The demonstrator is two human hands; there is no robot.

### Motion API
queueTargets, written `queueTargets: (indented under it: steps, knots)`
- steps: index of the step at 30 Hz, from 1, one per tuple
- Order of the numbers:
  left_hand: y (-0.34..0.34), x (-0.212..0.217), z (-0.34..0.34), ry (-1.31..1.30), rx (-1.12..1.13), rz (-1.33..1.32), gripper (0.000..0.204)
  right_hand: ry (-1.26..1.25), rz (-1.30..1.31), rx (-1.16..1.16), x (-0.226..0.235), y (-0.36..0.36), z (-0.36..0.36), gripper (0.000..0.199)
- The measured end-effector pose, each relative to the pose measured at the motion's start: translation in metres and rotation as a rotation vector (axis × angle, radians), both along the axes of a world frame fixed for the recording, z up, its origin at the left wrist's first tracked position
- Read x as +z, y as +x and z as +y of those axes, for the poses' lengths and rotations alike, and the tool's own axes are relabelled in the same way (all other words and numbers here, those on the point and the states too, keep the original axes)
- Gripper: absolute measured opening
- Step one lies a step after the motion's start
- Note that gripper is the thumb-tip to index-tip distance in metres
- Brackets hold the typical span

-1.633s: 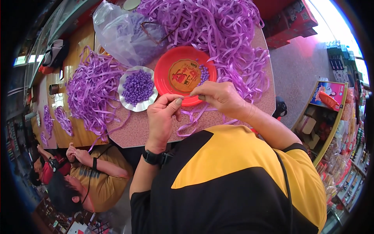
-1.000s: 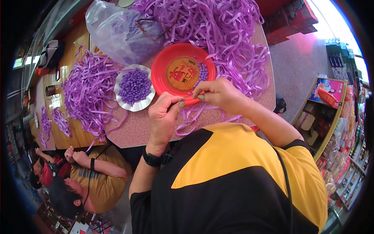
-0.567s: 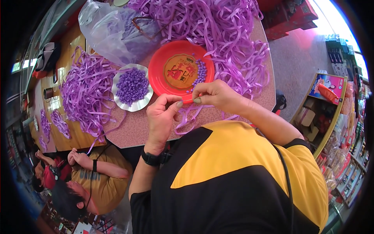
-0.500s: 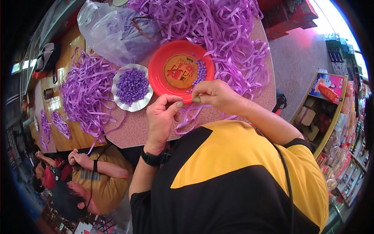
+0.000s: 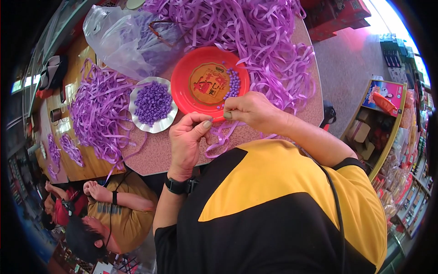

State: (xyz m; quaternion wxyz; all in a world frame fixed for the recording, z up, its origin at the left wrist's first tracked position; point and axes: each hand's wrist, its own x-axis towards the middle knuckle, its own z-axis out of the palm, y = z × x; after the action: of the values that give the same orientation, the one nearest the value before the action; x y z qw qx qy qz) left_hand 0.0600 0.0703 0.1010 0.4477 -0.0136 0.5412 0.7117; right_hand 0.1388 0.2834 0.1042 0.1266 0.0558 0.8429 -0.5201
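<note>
My left hand is closed in a pinch of thumb and forefinger at the near rim of a red plate. Just to its right, my right hand pinches too, its fingertips over the same rim. What lies between the fingertips is too small to make out. Close below them, a loop of purple ribbon rests on the table. Purple beads sit along the plate's right side. Left of the plate, a fluted white dish holds a heap of purple beads.
A big heap of purple ribbons covers the far table, with another ribbon pile at left. A clear plastic bag and eyeglasses lie at the back. Another person sits at lower left; a goods shelf stands at right.
The view has shifted slightly. My right hand has turned a little, its fingers curled tighter; both hands stay in a pinch near the plate's rim.
</note>
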Motion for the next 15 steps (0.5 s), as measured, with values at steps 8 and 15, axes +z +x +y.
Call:
queueTargets:
  steps: [8, 15]
  knots:
    - [0.0, 0.002, 0.001, -0.013, -0.051, 0.136, 0.012, -0.144, -0.134, 0.017, -0.014, -0.005, 0.004, 0.022]
    - [0.001, 0.001, 0.002, -0.126, -0.118, 0.187, 0.011, -0.529, -0.462, -0.069, -0.026, -0.004, 0.005, 0.02]
